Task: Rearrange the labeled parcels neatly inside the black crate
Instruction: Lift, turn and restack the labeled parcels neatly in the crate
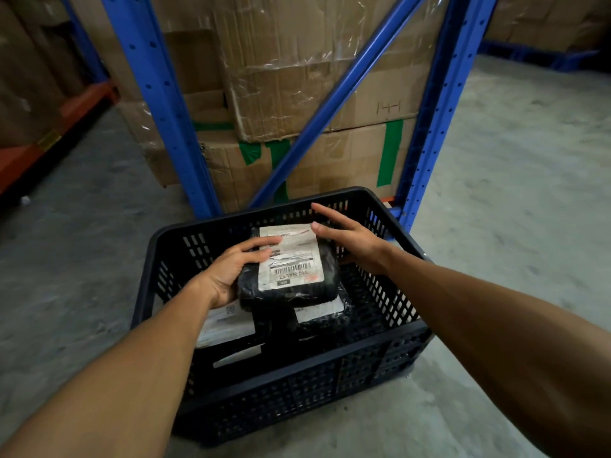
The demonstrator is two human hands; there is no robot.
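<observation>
A black slotted crate [330,368] stands on the concrete floor. My left hand [236,269] grips a black-wrapped parcel [325,276] with a white barcode label, holding it above the others inside the crate. My right hand [347,234] hovers at the parcel's far right corner with fingers spread; its thumb is close to or touching the label's edge. Under the held parcel lies a second black parcel [322,314] with a white label. A third labelled parcel [226,322] rests at the crate's left, partly hidden by my left forearm. Another white label [236,355] shows near the front wall.
A blue steel rack upright [158,94] and a diagonal brace [334,94] stand just behind the crate, with stacked cardboard boxes [297,94] wrapped in film. An orange rack beam [49,137] runs along the left. Grey concrete floor [512,193] spreads to the right.
</observation>
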